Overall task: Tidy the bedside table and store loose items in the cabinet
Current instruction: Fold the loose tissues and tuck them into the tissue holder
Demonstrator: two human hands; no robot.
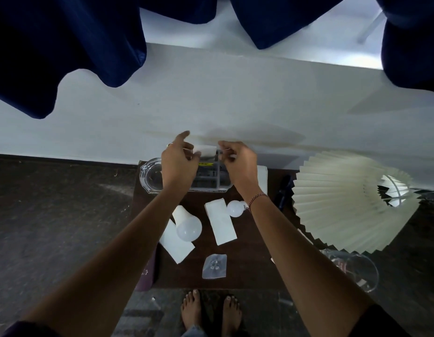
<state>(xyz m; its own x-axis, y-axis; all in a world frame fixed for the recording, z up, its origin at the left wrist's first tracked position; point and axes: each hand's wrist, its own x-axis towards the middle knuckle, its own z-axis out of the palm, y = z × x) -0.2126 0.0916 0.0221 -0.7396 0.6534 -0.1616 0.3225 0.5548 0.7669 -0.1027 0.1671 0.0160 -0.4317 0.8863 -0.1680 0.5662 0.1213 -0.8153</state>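
Head view: a bulb [188, 231], carton [221, 223] and lampshade [344, 203] crowded my bench [247, 263]; left hand [179, 164] and right hand [239, 164] were raised, fingers [195, 156] pinching a slip [205, 150].

No legible txt; yellow label [205, 164] on clear box [209, 184] too blurry.

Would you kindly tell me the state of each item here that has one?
White piece, held up above the table.
Left hand, pinching its left end.
Right hand, pinching its right end.
Large bulb, lying loose.
Small bulb, lying loose.
Clear bag, lying flat.
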